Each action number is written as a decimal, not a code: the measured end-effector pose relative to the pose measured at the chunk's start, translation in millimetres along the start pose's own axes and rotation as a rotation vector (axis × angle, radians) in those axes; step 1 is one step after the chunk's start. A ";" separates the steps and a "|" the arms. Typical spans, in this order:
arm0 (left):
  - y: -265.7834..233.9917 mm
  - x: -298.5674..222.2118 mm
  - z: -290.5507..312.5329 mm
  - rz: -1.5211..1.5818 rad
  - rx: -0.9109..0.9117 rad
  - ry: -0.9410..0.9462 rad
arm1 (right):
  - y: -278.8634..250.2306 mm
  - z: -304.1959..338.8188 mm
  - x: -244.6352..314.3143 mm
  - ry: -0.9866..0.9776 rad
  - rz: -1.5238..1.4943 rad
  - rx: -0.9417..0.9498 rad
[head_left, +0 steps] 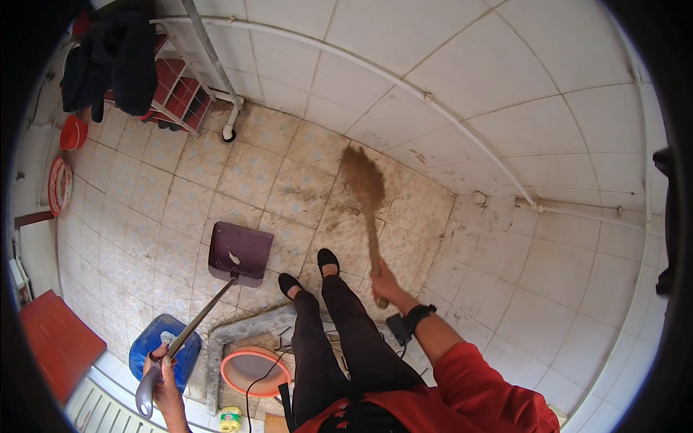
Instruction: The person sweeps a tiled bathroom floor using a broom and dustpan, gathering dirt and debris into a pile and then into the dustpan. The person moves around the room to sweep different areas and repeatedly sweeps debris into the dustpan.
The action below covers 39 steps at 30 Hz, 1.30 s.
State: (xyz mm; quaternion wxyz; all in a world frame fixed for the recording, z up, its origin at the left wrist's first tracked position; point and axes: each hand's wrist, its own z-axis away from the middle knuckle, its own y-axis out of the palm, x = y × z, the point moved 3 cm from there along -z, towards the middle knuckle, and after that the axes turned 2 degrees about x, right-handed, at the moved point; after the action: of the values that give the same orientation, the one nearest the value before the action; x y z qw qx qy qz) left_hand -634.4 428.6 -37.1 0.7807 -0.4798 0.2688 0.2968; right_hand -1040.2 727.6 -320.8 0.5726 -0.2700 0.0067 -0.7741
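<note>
My right hand (pixel 388 283) is closed round the handle of a short straw broom (pixel 366 180). The broom's brown bristles are over the tiled floor by the far wall, where dark dirt marks the tiles. In my left hand (pixel 167 382), at the lower left, is the grey grip of a long-handled dustpan (pixel 241 252). Its purple pan rests on the floor left of my feet, with a small pale scrap in it. A blue plastic container (pixel 189 359) stands beneath the dustpan's handle, close to my left hand.
An orange-rimmed basin (pixel 283 388) sits behind a low stone kerb (pixel 216 361) near my legs, with a black cable across it. A white pipe (pixel 462 126) runs along the wall. A rack (pixel 173 90) with dark cloth and a red bucket (pixel 73 133) stand far left.
</note>
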 end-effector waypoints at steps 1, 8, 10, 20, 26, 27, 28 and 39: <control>1.2 0.7 -0.4 -0.002 0.007 -0.002 | 11.9 6.3 -3.0 0.055 0.119 -0.010; 2.2 2.4 -8.3 -0.010 0.034 -0.008 | -50.1 86.6 14.7 0.073 0.026 0.202; 5.2 -3.6 -10.8 -0.030 0.043 0.019 | -73.7 81.6 31.9 0.000 0.088 0.126; 31.2 -46.0 -30.7 -0.108 0.005 0.093 | -19.9 -33.4 48.5 -0.033 0.395 0.076; 37.0 -56.2 -37.9 -0.027 0.068 0.032 | -50.0 54.8 36.0 -0.023 0.386 0.272; 35.9 -55.4 -37.9 -0.072 0.054 0.002 | -61.3 64.0 45.7 0.002 0.350 0.294; 34.9 -54.7 -37.2 -0.080 0.051 0.002 | -70.7 68.3 58.3 -0.029 0.336 0.258; 31.8 -47.4 -32.4 -0.055 -0.008 0.045 | 17.1 -87.9 132.1 -0.275 0.571 0.191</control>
State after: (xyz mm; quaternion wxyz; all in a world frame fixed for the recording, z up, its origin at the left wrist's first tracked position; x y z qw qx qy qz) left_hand -693.9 400.9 -35.2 0.7804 -0.4964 0.2719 0.2657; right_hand -1088.8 577.9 -347.1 0.7847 -0.3043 -0.0681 -0.5358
